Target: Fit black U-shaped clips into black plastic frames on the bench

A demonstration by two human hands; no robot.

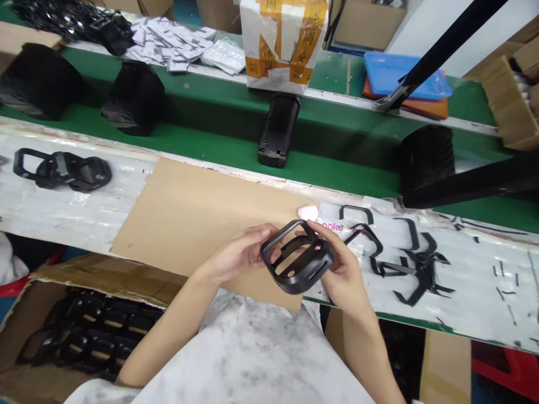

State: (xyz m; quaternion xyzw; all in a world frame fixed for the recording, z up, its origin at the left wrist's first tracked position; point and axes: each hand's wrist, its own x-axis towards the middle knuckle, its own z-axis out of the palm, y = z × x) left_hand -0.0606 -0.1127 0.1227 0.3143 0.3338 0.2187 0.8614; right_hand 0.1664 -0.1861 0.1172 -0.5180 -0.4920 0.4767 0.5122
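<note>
Both hands hold one black plastic frame part point(298, 259), a rounded shell with slots, over the near edge of a brown cardboard sheet point(189, 219). My left hand point(238, 255) grips its left rim with curled fingers. My right hand point(341, 264) wraps its right side, thumb on top. Several thin black plastic trim pieces point(404, 258) lie on the white bench just right of the hands.
A green conveyor belt point(210, 140) runs behind the bench carrying black housings point(278, 130). Another pair of black frames point(63, 169) lies at left. A cardboard box point(84, 336) of black parts sits below left. A taped carton point(284, 42) and blue tray point(400, 76) stand beyond.
</note>
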